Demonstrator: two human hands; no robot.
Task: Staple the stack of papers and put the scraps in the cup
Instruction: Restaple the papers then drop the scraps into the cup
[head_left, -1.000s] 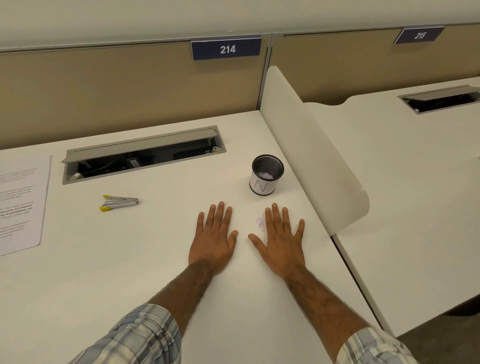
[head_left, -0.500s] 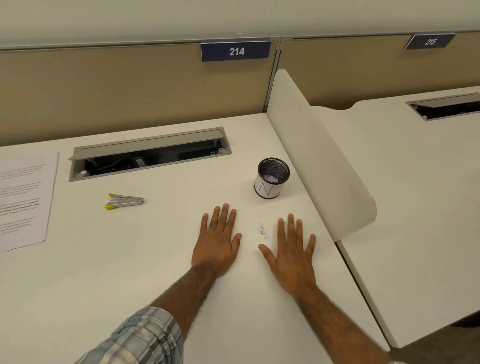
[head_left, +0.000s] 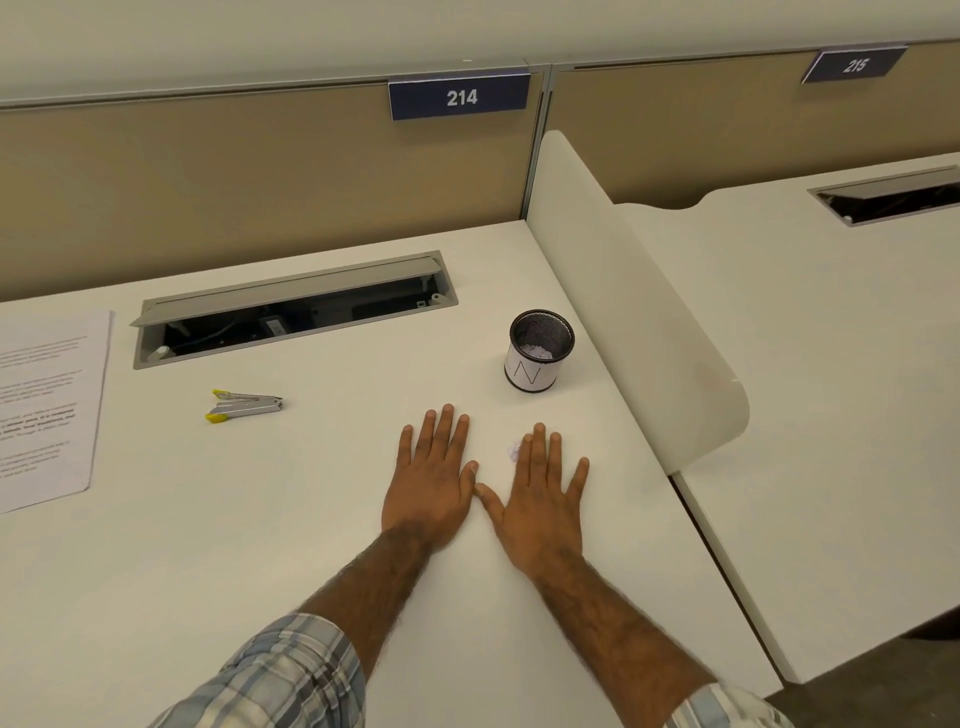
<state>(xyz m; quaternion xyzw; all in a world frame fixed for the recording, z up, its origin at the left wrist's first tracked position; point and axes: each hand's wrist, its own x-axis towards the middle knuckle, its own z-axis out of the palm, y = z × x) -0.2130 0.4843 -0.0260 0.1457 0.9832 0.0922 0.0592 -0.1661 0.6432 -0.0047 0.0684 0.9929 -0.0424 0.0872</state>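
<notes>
Head view: white desk (head_left: 260, 545) ends at a curved divider (head_left: 623, 322) on the right, with bare surface running left to the papers (head_left: 47, 405) at the frame's edge. Left hand (head_left: 431, 483) and right hand (head_left: 540, 499) lie flat, fingers straight, holding nothing, thumbs nearly touching. Cup (head_left: 537, 358) stands just beyond them; stapler (head_left: 244, 405) lies well left; one scrap (head_left: 512, 451) sits against the right forefinger

white desks (head_left: 260, 519), tan partition panels (head_left: 208, 182)

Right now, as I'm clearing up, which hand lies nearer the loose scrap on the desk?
The right hand: the scrap lies beside its index finger, while the left hand rests farther off.
</notes>
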